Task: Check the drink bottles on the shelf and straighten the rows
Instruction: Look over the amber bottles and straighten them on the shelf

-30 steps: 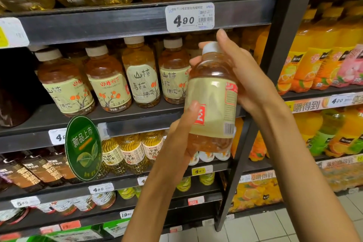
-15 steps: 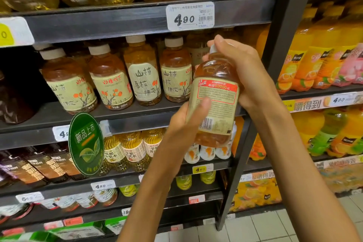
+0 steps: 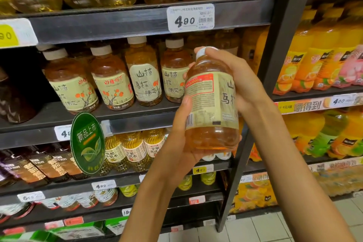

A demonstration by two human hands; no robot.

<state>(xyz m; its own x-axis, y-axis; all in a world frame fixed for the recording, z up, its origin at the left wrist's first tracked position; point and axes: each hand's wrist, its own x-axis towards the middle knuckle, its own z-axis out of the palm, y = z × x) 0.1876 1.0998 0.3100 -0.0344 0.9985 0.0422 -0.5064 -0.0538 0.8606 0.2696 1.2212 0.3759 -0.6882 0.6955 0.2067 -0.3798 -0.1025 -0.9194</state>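
A clear plastic bottle (image 3: 212, 102) of amber drink, round-shouldered with a cream paper label, is held upright in front of the dark metal shelf (image 3: 125, 122). The left hand (image 3: 182, 143) cups its base from seven o'clock, thumb pressed along the label. The right hand (image 3: 233, 76) wraps its neck and white cap from one o'clock. Four matching bottles (image 3: 110, 78) stand at nine o'clock; those behind look dim, seemingly alike.
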